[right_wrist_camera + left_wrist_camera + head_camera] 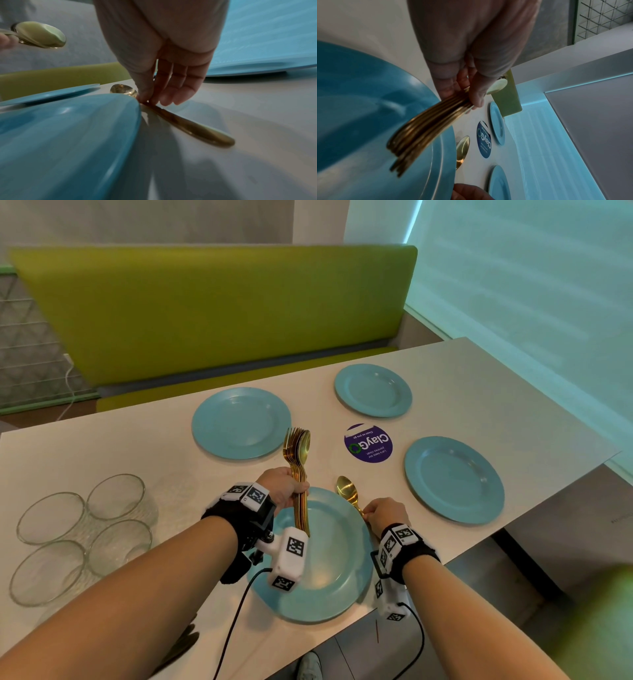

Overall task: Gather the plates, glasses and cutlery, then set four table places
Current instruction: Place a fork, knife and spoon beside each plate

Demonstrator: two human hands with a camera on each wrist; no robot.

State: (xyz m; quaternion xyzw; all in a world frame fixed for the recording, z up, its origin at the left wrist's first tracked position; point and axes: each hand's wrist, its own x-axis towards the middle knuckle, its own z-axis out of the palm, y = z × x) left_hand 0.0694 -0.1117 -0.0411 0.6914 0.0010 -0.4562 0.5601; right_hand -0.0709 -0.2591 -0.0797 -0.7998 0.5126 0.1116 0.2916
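My left hand (284, 486) is clenched round a bundle of gold cutlery (298, 467), forks and spoons stacked together; I hold it over the near plate (329, 587), heads pointing away from me, handle ends fanning out below my fist; in the left wrist view my fingers (448, 86) wrap the shafts while the handles (412, 140) hang above the blue rim. My right hand (385, 513) is down at the table (102, 453), thumb and forefinger pinching the neck of a single gold spoon (347, 491); the other fingers (181, 93) hang loosely straight; the spoon lies flat on the table just beside the right edge of the near plate, bowl away from me, handle (197, 129) towards me.

Three more blue plates are laid out: one far left (241, 422), one far right (373, 390), one to the right (454, 479) near the table's edge; a round purple ClayGo sticker (368, 443) sits between them. Four clear glasses (82, 537) stand clustered on the left of the table, close together, well apart from the plates; beyond the table runs a green bench (205, 313).
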